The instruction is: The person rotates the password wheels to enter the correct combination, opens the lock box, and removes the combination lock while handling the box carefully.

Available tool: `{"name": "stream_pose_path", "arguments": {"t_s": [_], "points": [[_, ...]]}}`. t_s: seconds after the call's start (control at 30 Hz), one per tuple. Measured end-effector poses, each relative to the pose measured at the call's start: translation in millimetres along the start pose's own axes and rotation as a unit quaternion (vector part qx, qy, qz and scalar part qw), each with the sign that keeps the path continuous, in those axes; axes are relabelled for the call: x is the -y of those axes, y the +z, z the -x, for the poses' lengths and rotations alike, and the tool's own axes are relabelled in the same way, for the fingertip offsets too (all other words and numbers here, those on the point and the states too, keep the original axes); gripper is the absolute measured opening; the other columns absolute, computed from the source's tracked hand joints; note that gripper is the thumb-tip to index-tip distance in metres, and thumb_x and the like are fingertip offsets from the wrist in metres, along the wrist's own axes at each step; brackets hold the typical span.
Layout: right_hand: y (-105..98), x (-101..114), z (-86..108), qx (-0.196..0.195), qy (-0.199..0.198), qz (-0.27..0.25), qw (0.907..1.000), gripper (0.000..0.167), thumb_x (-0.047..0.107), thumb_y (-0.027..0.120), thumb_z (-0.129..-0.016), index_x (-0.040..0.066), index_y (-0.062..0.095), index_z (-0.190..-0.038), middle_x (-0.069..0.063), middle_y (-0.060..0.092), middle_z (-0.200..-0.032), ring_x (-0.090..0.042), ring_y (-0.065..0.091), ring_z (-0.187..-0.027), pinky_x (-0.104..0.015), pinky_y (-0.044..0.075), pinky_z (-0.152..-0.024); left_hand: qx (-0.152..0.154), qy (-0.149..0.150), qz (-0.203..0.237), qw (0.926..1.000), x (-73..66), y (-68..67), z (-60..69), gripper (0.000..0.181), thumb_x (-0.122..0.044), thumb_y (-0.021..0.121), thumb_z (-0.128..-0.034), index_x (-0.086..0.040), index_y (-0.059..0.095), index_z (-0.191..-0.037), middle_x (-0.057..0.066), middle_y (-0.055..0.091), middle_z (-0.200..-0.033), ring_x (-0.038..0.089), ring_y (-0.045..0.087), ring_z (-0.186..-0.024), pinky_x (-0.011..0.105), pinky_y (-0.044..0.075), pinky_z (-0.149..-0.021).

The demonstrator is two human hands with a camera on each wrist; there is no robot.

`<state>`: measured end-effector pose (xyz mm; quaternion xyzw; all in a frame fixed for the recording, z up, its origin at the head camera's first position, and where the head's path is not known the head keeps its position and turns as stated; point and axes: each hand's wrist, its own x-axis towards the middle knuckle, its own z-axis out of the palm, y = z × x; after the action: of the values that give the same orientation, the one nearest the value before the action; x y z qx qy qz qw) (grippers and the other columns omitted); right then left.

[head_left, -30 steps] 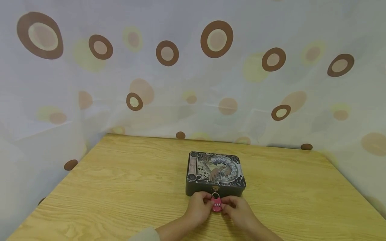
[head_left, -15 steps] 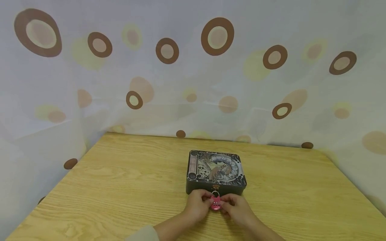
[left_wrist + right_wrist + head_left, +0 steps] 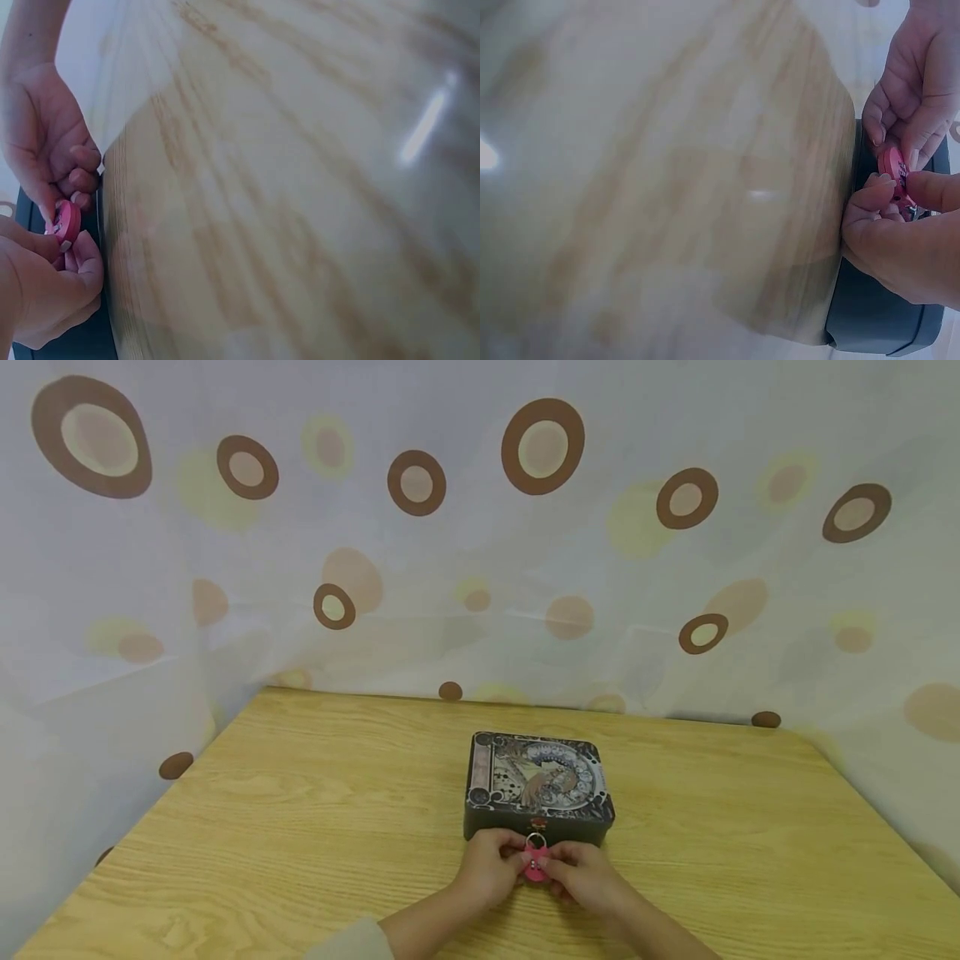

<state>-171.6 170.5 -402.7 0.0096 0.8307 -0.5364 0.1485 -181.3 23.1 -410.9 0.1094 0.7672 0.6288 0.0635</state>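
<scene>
A pink combination padlock (image 3: 536, 865) with number dials hangs by its metal shackle at the brass clasp (image 3: 537, 823) on the front of a dark decorated box (image 3: 540, 781). From the left, my left hand (image 3: 487, 870) pinches the padlock's side between thumb and fingers. My right hand (image 3: 588, 878) grips the other side, its thumb lying over the dials. In the left wrist view the padlock (image 3: 67, 222) shows between both hands' fingertips. The right wrist view also has the padlock (image 3: 894, 171) held there, close against the box's dark side (image 3: 877, 311).
The box stands on a light wood-grain table (image 3: 330, 810). Behind the table hangs a pale curtain (image 3: 480, 543) printed with brown and yellow circles, and it also borders both sides.
My right thumb has shifted left from the padlock's edge onto its dials. Both hands stay on the padlock, and the box keeps its place while the head view tilts slightly.
</scene>
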Motion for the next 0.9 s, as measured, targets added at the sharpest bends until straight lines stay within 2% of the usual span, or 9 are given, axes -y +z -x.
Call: {"name": "stream_pose_path", "arguments": {"t_s": [0.13,0.23,0.43,0.73,0.9], "points": [[-1.6,-0.2,-0.3,0.022,-0.004,-0.016,0.9996,0.019,0.011,0.052,-0.091,-0.007,0.057,-0.092,0.003,0.05,-0.066,-0.01,0.047,-0.062,-0.021,0.04,-0.053,0.001,-0.002,0.0,1.0,-0.4,-0.6,-0.2,0.01,0.007,0.059,-0.0842,0.014,0.063,-0.09,0.014,0.063,-0.075,0.008,0.052,-0.061,0.022,0.054,-0.052],[-1.5,0.6,-0.8,0.025,-0.002,-0.019,0.9995,0.018,0.012,0.053,-0.091,-0.006,0.056,-0.091,0.002,0.049,-0.066,-0.011,0.047,-0.062,-0.021,0.04,-0.052,0.001,-0.006,-0.001,1.0,-1.7,-1.4,-0.2,0.01,0.006,0.059,-0.0844,0.014,0.063,-0.09,0.014,0.063,-0.074,0.008,0.052,-0.059,0.022,0.054,-0.052],[0.4,1.7,-1.8,0.021,0.002,-0.011,0.9997,0.018,0.013,0.052,-0.091,-0.005,0.056,-0.091,0.001,0.049,-0.067,-0.011,0.046,-0.063,-0.022,0.04,-0.053,0.0,-0.011,-0.006,0.9999,-3.4,-2.6,0.2,0.01,0.006,0.059,-0.0845,0.014,0.063,-0.091,0.014,0.063,-0.075,0.008,0.053,-0.059,0.022,0.054,-0.052],[0.1,3.5,0.8,0.037,-0.022,0.002,0.9991,0.019,0.01,0.048,-0.094,-0.007,0.056,-0.086,0.001,0.047,-0.065,-0.011,0.044,-0.06,-0.02,0.038,-0.051,-0.001,-0.001,-0.021,0.9998,-2.9,-2.6,0.2,0.009,0.005,0.061,-0.0838,0.013,0.063,-0.087,0.013,0.063,-0.072,0.009,0.054,-0.058,0.02,0.052,-0.05],[-0.3,3.4,1.1,0.039,-0.022,0.019,0.9988,0.018,0.009,0.048,-0.094,-0.005,0.056,-0.084,0.001,0.047,-0.063,-0.011,0.043,-0.058,-0.02,0.038,-0.05,0.007,-0.001,-0.029,0.9995,-1.7,-3.4,-0.1,0.01,0.004,0.061,-0.0841,0.013,0.064,-0.087,0.013,0.063,-0.073,0.008,0.053,-0.059,0.019,0.051,-0.05]]}}
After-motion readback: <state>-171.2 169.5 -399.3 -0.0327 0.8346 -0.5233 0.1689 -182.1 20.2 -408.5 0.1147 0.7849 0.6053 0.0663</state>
